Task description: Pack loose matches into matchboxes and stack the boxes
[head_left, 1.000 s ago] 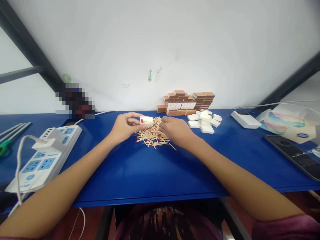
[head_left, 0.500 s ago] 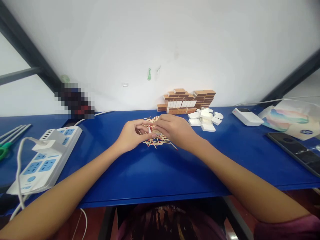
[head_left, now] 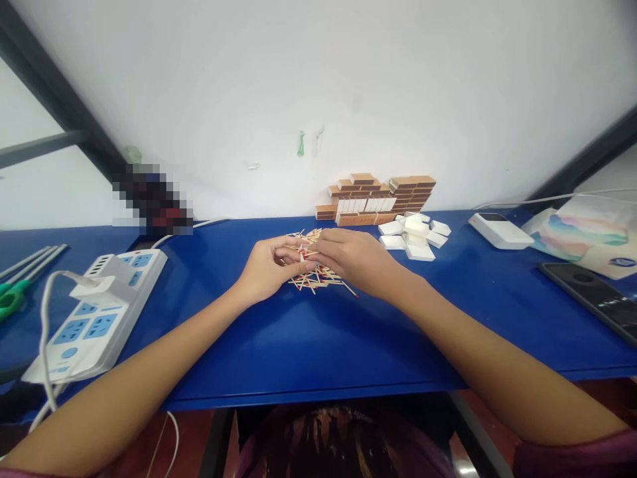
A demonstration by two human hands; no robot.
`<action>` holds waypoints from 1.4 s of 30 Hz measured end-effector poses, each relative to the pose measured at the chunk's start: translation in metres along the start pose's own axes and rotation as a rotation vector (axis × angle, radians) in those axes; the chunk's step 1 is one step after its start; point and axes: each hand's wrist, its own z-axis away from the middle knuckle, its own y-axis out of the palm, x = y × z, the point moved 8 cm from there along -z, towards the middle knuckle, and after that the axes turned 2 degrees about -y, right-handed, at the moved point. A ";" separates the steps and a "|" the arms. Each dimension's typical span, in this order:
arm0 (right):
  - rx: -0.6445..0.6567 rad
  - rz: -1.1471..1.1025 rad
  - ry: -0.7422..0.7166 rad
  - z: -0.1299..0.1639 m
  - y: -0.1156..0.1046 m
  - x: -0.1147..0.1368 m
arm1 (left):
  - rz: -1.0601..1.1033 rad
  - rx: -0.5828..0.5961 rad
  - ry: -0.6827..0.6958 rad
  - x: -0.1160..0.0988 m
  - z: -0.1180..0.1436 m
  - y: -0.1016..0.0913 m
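Note:
My left hand point(head_left: 263, 269) is closed, thumb and fingers around a small white matchbox tray point(head_left: 301, 255) with red-tipped matches at it. From the other side my right hand point(head_left: 355, 260) meets it, its fingers bent together at the tray over some matches; its fingertips are partly hidden. Beneath both hands a loose pile of matches point(head_left: 318, 282) is spread on the blue table point(head_left: 308, 352). Behind the pile, brown matchboxes point(head_left: 365, 218) stand stacked against the wall, several with white sides showing. Right of them lies a heap of white matchbox trays point(head_left: 419, 251).
A white power strip point(head_left: 112, 332) with a plugged-in charger and cable lies at the left, near green-handled scissors point(head_left: 14, 297). On the right are a white box-shaped device point(head_left: 500, 234), a tissue pack point(head_left: 582, 232) and a dark phone point(head_left: 592, 295).
The view has shifted slightly, so the scene sits a little further right. Both hands stay together at the tray, with only small finger movement.

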 end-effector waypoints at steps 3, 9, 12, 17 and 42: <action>0.028 0.002 0.011 0.000 0.002 -0.002 | -0.016 0.016 -0.009 0.001 0.001 0.003; -0.038 -0.076 -0.020 0.002 -0.002 -0.005 | 0.017 0.022 -0.014 0.002 0.001 0.004; -0.102 -0.129 -0.008 0.002 -0.007 -0.007 | 0.025 0.028 -0.006 0.002 0.001 0.004; -0.152 -0.140 0.028 0.003 -0.014 -0.009 | 0.013 0.010 -0.002 0.001 0.000 0.002; -0.133 -0.172 0.070 0.004 -0.018 -0.017 | 0.111 -0.021 -0.012 0.002 0.001 -0.002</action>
